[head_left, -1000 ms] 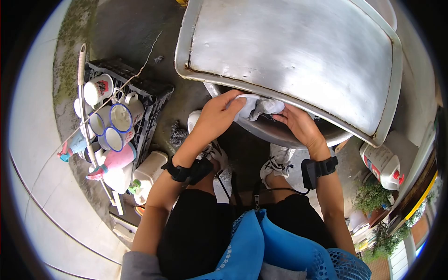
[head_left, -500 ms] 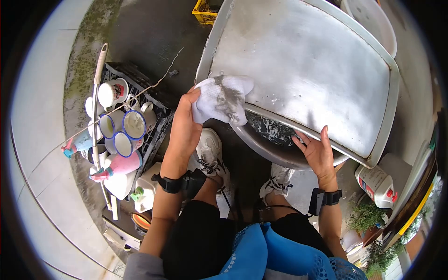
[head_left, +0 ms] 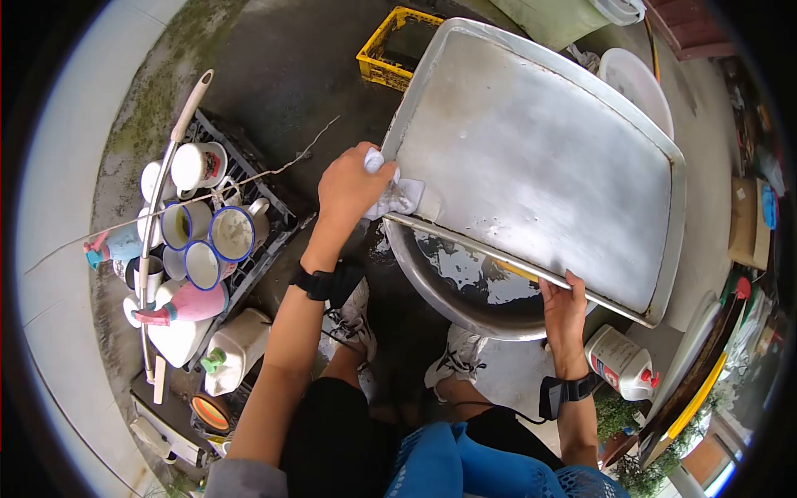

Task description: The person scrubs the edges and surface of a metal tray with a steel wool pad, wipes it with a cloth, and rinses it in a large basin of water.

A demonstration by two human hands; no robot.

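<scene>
A large metal tray (head_left: 540, 158) lies tilted across a round steel basin (head_left: 423, 286) that has water in it. My left hand (head_left: 353, 184) is closed round a white cloth (head_left: 397, 196) with grey stains, pressed against the tray's near left corner. At the near rim, toward the right, my right hand (head_left: 564, 311) grips the tray, its fingers over the edge and the thumb side partly hidden.
On the left, a black crate (head_left: 270, 224) holds several enamel mugs (head_left: 232, 232) and spray bottles (head_left: 195, 303), with a long-handled pole (head_left: 170, 158) across them. A yellow crate (head_left: 383, 37) stands beyond the tray. A white jug (head_left: 618, 363) sits at right.
My left hand has brought the cloth down onto the tray's left corner, bunching it. My right hand has closed on the near rim. The view has shifted, showing more beyond the tray.
</scene>
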